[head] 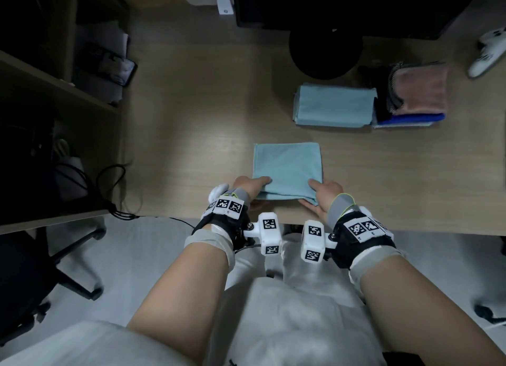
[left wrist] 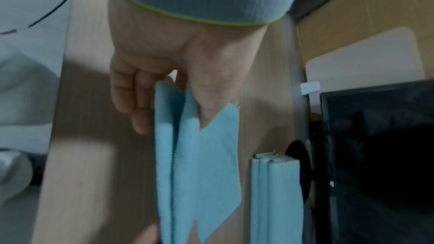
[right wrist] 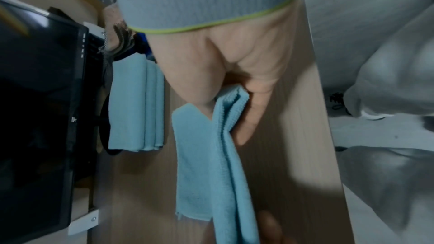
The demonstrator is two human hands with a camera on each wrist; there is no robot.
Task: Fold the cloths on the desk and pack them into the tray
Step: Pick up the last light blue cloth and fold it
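Observation:
A light blue cloth [head: 287, 168], folded to a square, lies flat near the desk's front edge. My left hand [head: 258, 185] pinches its near left corner, thumb on top and fingers underneath. My right hand [head: 317, 194] pinches the near right corner the same way. In the left wrist view the left hand [left wrist: 173, 88] holds the layered edge of the cloth [left wrist: 202, 164]. In the right wrist view the right hand [right wrist: 225, 110] grips the cloth's [right wrist: 206, 164] doubled edge. At the back right a dark tray [head: 382, 114] holds a pink cloth [head: 421, 92] over a dark blue one [head: 410, 118].
A stack of folded light blue cloths [head: 334, 105] sits left of the tray. Behind it stands a monitor's round black base [head: 325, 56]. A white game controller [head: 490, 51] lies at the far right. A shelf unit [head: 54, 92] borders the desk's left side.

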